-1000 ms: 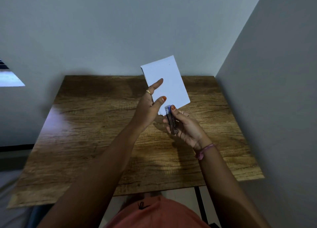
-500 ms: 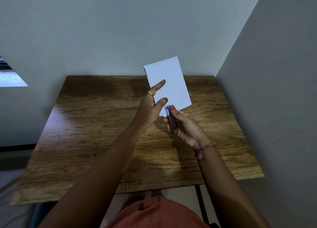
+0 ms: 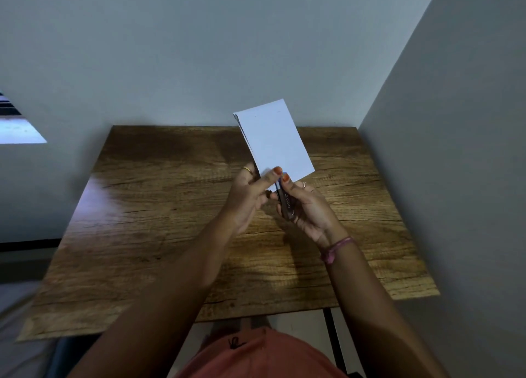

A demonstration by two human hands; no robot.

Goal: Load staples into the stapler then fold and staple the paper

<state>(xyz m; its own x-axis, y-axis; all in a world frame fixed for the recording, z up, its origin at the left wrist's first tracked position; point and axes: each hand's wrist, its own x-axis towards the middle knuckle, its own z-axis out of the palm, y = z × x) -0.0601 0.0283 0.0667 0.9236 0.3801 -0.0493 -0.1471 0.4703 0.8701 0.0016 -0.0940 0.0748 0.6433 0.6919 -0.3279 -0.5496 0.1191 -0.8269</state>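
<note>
Your right hand wraps the stapler, thumb on top near its front end, fingers curled under it. Your left hand pinches the lower edge of the folded paper, thumb on the near face, fingers behind. Both are held up in the air above the desk, toward its far right part, and the paper's bottom corner sits at the stapler's mouth.

You look to be at the stapling step, with the fold already made. To do it well, I would slide the corner fully into the mouth so that every layer lies between the two halves, keep your left thumb clear of the spot where the staple lands, and press once, firmly and straight, rather than at a slant. Steady the sheet so the layers do not fan apart; the left edge shows them slightly offset.

Stapler: its long axis runs away from you, front end pointing up toward the paper and slightly left. Paper: its long axis stands nearly upright, leaning a little left at the top, broad face toward you.
</note>
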